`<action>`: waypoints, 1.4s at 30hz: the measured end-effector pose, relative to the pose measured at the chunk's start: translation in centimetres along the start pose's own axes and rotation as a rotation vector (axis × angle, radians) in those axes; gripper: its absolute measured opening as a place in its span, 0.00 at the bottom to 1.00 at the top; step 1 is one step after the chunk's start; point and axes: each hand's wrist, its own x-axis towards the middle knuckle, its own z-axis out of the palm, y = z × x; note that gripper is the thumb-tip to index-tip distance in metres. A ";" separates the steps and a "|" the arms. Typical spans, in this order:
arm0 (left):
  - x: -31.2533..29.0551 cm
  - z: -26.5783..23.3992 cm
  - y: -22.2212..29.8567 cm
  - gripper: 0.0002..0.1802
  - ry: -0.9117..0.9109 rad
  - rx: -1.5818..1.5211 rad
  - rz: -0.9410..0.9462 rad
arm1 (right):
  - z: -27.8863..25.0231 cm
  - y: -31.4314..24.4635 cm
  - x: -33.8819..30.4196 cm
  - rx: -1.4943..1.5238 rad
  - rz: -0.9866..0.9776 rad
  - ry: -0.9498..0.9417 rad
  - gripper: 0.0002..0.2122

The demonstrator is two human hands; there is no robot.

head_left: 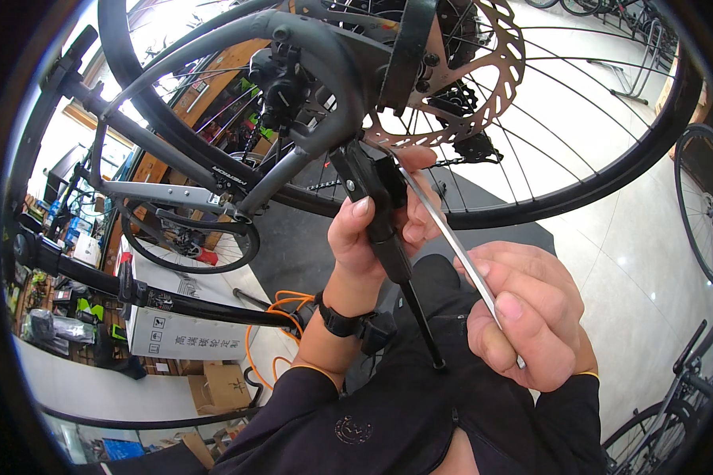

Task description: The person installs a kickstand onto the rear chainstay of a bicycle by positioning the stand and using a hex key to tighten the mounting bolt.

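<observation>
A black kickstand [392, 249] is held by my left hand [355, 245], its thumb on the near side and its fingers behind the bracket. The kickstand's bracket lies against the dark grey bicycle frame [309, 134], and its leg slants down toward my lap. My right hand [535, 305] is closed around the lower part of a long silver hex key [455, 247]. The key's upper, bent end reaches the bracket beside my left fingertips; whether it sits in a bolt is hidden. Just above are the disc brake rotor [503, 79] and the black brake caliper [281, 87].
The rear wheel's tire [547, 207] curves across in front of my hands. At left, a black repair stand arm [87, 277] runs near a white carton [162, 332] and an orange hose [249, 352]. More bicycles [693, 380] stand along the right. Tools and parts fill the left shelves.
</observation>
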 end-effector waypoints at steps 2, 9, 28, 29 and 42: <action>0.1 -0.1 -0.2 0.38 0.006 -0.038 0.006 | 0.2 0.1 0.2 -0.001 -0.002 0.003 0.15; 0.7 0.5 -0.9 0.35 -0.038 -0.296 0.051 | -0.8 -0.5 1.5 0.013 0.039 -0.183 0.14; 0.7 0.5 -1.4 0.32 -0.001 -0.252 0.081 | -2.2 0.0 3.4 -0.048 0.402 -0.095 0.06; 0.6 0.4 -1.2 0.33 -0.018 -0.263 0.082 | -2.3 -0.2 3.7 -0.053 0.386 -0.146 0.07; 0.9 0.2 -1.2 0.34 -0.136 -0.325 0.098 | -2.6 1.5 5.2 0.048 0.430 -0.121 0.12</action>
